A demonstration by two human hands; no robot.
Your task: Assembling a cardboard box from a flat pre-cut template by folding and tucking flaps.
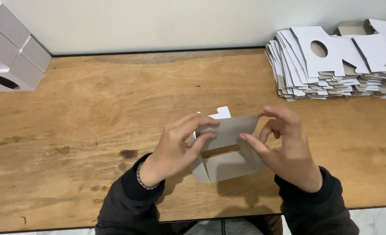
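Note:
A half-folded cardboard box blank (227, 150), grey inside and white outside, is held just above the wooden table (92, 113) near its front edge. My left hand (175, 148) grips the blank's left side, fingers curled over a raised grey flap. My right hand (286, 146) pinches the same flap's right corner with thumb and forefinger. A white tab sticks up behind the flap. Both wrists are in dark sleeves; a braided band is on the left wrist.
A tall stack of flat white box blanks (332, 65) with oval cut-outs lies at the table's back right. Several folded grey-white boxes (10, 52) are piled at the back left against the wall.

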